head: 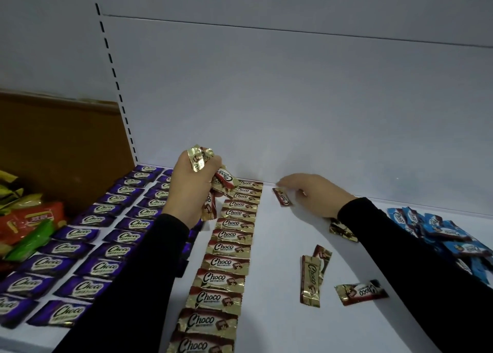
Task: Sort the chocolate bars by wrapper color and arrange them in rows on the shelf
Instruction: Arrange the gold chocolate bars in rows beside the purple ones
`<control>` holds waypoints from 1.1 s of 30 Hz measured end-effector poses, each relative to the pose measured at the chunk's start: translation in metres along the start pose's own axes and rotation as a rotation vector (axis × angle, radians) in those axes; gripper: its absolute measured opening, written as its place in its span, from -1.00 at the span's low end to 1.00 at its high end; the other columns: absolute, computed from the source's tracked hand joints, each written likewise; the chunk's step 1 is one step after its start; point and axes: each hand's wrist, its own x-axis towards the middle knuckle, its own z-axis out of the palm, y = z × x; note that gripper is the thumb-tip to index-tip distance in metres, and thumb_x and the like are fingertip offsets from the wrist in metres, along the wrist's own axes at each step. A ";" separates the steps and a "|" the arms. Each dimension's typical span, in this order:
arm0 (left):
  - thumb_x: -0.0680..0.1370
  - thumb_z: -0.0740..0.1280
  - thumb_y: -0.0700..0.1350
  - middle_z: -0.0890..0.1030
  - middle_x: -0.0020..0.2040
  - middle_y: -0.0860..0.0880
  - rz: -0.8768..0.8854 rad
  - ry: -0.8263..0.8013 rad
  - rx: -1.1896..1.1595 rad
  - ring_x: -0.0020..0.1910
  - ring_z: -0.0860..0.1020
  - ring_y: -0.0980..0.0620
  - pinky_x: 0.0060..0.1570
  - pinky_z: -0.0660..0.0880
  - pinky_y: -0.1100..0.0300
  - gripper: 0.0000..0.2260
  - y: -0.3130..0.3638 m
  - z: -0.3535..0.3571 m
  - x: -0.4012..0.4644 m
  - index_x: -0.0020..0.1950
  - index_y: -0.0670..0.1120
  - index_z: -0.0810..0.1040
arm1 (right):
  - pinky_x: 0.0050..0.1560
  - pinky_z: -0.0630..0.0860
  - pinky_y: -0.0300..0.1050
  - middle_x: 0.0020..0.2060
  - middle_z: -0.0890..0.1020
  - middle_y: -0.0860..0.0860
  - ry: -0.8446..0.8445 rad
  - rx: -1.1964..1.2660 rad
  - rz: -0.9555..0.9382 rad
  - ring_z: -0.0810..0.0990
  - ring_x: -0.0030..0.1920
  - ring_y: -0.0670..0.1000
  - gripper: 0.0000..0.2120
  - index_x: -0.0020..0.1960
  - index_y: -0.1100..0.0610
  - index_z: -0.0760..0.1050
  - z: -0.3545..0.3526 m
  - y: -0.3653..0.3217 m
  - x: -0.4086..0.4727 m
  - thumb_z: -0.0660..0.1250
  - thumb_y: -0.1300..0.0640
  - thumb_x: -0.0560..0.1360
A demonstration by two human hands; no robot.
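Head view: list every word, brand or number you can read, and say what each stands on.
"Choco": on the purple bars, laid in two rows on the shelf.
"Choco": on the row of gold-and-brown bars.
"Choco": on the loose gold-and-brown bars and the bunch the left hand grips.
"Choco": partly readable on the blue bars.
Small print under each logo: too small to read.
Label on the orange packet: blurred, unreadable.

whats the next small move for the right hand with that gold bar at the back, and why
Probably let the right hand square up the single gold bar against the back wall. It lies tilted, apart from the finished gold row, and looks like the start of a second row. The left hand grips a bunch of gold bars to feed next.
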 end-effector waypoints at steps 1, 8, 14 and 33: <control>0.59 0.38 -0.10 0.68 -0.04 -0.03 0.001 -0.001 -0.006 -0.20 0.70 0.10 -0.18 0.62 0.20 -0.87 0.000 0.000 0.000 0.13 -0.02 0.53 | 0.35 0.26 -0.26 0.37 0.50 -0.03 -0.060 -0.022 -0.037 0.43 0.36 0.00 -0.60 0.37 0.05 0.50 0.003 0.001 -0.001 0.11 0.28 0.61; 0.59 0.38 -0.09 0.67 -0.10 0.03 0.012 0.007 -0.011 -0.22 0.69 0.14 -0.29 0.56 0.30 -0.89 0.000 0.001 0.000 0.10 0.02 0.53 | 0.10 0.42 -0.09 -0.03 0.62 0.08 0.014 -0.085 -0.069 0.54 0.05 0.05 -0.78 0.13 0.06 0.66 0.006 0.007 -0.003 0.26 0.11 0.60; 0.59 0.39 -0.08 0.68 -0.05 -0.02 -0.001 0.011 0.005 -0.11 0.70 0.03 -0.16 0.62 0.15 -0.89 -0.002 0.001 0.002 0.09 0.02 0.54 | -0.01 0.48 -0.08 -0.14 0.60 0.02 0.155 -0.012 0.063 0.53 -0.09 0.00 -0.82 -0.02 0.07 0.67 0.018 0.004 0.004 0.31 0.03 0.55; 0.59 0.38 -0.12 0.67 -0.05 -0.10 -0.009 -0.045 0.029 -0.24 0.68 0.09 -0.33 0.58 0.28 -0.87 -0.010 0.007 0.000 0.12 -0.08 0.52 | -0.13 0.52 0.00 -0.27 0.58 0.00 0.257 0.019 0.092 0.53 -0.19 0.01 -0.77 -0.21 0.11 0.57 0.022 -0.003 0.018 0.26 0.05 0.56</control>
